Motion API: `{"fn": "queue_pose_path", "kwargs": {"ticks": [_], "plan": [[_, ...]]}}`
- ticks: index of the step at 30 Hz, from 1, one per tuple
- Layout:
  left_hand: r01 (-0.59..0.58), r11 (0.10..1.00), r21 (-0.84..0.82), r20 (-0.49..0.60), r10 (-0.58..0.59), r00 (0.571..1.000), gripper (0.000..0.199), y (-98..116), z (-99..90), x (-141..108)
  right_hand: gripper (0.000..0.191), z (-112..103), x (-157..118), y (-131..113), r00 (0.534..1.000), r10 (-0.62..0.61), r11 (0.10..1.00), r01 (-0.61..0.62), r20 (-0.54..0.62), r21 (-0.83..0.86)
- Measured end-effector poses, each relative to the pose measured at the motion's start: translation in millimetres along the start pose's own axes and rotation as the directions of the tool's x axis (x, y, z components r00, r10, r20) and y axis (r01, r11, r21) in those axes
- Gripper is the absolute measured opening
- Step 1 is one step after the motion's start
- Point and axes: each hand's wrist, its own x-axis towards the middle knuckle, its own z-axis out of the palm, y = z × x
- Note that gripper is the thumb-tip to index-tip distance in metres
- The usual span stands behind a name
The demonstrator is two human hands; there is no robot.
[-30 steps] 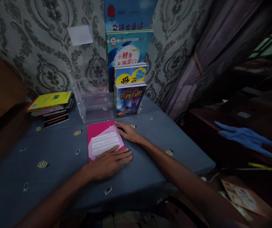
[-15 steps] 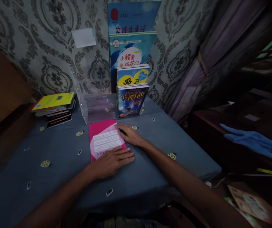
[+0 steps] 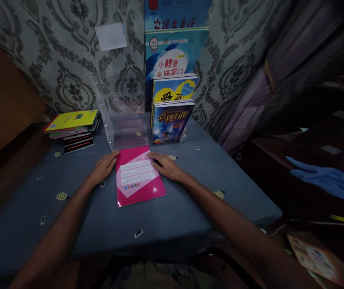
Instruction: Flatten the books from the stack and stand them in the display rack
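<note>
A pink book (image 3: 140, 190) with a pale text panel lies flat on the table, in front of a clear acrylic book stand (image 3: 110, 134). Beside its upper left edge is my left hand (image 3: 102, 167), open, with fingers stretched forward and their tips at the cover's edge. My right hand (image 3: 166, 166) is open too. Its fingertips touch the upper right edge of the cover, and the palm side rests by the table. Neither hand lifts the book.
Books stand in tiers on the stand's right side, a dark blue one (image 3: 172, 122) in front. At left lies a book pile (image 3: 72, 120) with a yellow top. A patterned wall (image 3: 75, 80) rises behind. Off the table's right side lies a blue glove-like item (image 3: 325, 178).
My left hand has left the book's lower part and moved up and left to its left edge, uncovering the lower cover. My right hand stays at the right edge. The view has shifted slightly.
</note>
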Motion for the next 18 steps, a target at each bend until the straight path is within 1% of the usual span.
{"fn": "queue_pose_path", "kwargs": {"ticks": [3,7,11,14,18], "plan": [[-0.025,0.999,0.031,0.029,0.024,0.999,0.056,-7.3,-4.0,-2.5,0.041,0.8,-0.8,1.5,1.000,0.002,1.000,-0.002,-0.002,-0.003],[-0.055,0.995,0.085,0.051,0.050,0.997,0.053,-4.4,-6.1,-4.5,0.040,1.0,-0.9,2.1,1.000,-0.004,1.000,0.004,0.018,-0.011],[-0.082,0.992,0.099,0.065,0.076,0.995,0.050,-2.9,-10.5,-9.0,0.039,0.6,0.1,0.4,1.000,-0.007,1.000,0.007,0.022,-0.009],[-0.117,0.988,0.103,0.083,0.109,0.991,0.049,1.5,-15.2,-16.4,0.039,0.5,0.8,-0.9,1.000,0.000,1.000,0.000,0.024,-0.005],[-0.156,0.980,0.123,0.099,0.145,0.985,0.047,14.3,-19.4,-30.5,0.039,0.5,1.3,-1.8,1.000,0.010,1.000,-0.010,0.018,-0.002]]}}
